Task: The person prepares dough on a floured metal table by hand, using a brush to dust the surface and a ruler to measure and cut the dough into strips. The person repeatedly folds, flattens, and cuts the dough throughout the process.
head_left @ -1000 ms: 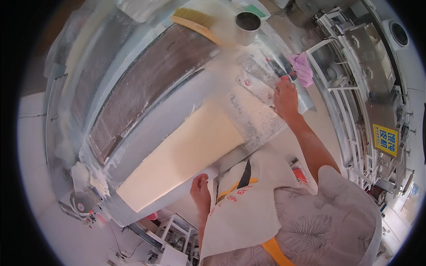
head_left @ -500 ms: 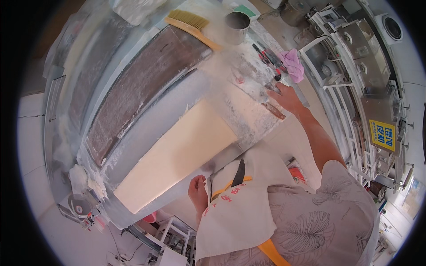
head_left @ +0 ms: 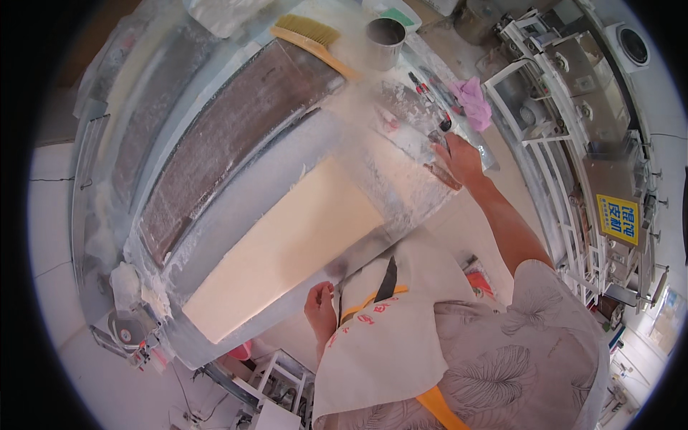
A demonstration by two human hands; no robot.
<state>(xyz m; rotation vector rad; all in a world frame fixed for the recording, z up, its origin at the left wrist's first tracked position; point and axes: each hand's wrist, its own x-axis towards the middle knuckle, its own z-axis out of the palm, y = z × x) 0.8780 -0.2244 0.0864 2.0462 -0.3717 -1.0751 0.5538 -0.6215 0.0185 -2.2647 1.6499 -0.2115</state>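
Pale dough sheet (head_left: 287, 251) flat on the floured table (head_left: 236, 215), alongside the near edge, long axis running from lower left to upper right, narrower-looking end at lower left. Right hand (head_left: 462, 159) at the table's right end, fingers bent and reaching leftward just beside a brown handle (head_left: 442, 176) that slants from upper left to lower right; cannot tell whether they grip anything. Left hand (head_left: 320, 301) near the sheet's near side, apart from it, fingers loosely curled, contents hidden.
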